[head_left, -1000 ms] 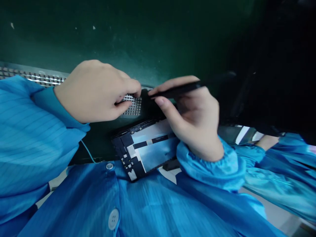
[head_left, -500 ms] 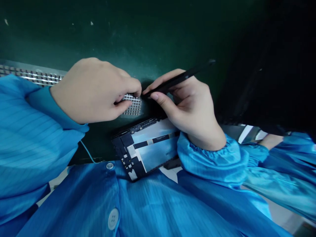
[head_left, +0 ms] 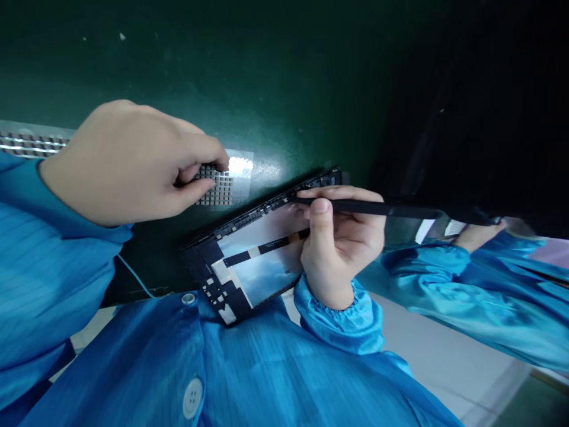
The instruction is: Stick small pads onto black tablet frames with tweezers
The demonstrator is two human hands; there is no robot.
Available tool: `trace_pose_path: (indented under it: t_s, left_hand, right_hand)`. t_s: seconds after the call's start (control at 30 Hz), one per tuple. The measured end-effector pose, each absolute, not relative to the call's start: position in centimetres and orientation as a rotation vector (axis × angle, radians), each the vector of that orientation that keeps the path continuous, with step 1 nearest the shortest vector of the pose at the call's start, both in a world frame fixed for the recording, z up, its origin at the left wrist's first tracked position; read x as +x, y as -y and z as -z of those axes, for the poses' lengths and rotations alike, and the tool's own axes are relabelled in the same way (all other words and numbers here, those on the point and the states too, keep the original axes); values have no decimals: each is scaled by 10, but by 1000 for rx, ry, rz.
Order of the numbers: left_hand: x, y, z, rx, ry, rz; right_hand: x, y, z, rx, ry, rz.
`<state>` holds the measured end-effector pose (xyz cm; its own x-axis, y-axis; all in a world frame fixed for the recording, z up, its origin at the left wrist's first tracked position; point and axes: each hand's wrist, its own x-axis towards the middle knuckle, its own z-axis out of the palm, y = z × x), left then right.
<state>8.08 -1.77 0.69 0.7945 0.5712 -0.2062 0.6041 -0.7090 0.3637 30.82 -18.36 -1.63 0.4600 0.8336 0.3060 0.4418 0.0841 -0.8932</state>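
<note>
My left hand [head_left: 133, 163] is closed over a clear sheet of small grey square pads [head_left: 222, 188], its thumb and fingers at the sheet's near part. Pinched in my right hand [head_left: 344, 237] is a pair of black tweezers [head_left: 382, 208], whose tips are at the upper edge of an opened flat device [head_left: 262, 252]. That device lies tilted at the table's near edge, with a silvery panel, a dark ribbon strip and small white parts. Whether the tips hold a pad cannot be made out.
The strip of pads [head_left: 33, 143] extends left behind my left wrist on the dark green table [head_left: 267, 77]. At the right is another person's hand [head_left: 478, 236] with a blue sleeve [head_left: 427, 267]. A thin blue cord [head_left: 136, 276] hangs near my left sleeve.
My right hand has moved from beside the pad sheet down and right to the device, turning the tweezers nearly level. The view has shifted; my left hand is still at the sheet.
</note>
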Motion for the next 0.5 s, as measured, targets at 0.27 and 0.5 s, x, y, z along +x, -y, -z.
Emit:
trace_pose_path:
  t_s: [0.27,0.5]
  left_hand:
    - [76,18,-6,2519,-895,87]
    - [83,18,-3,2456,-887,0]
  right_hand:
    - [311,192,4,-1618,1389,-359]
    - [318,129,-24,-1490,1611,-866]
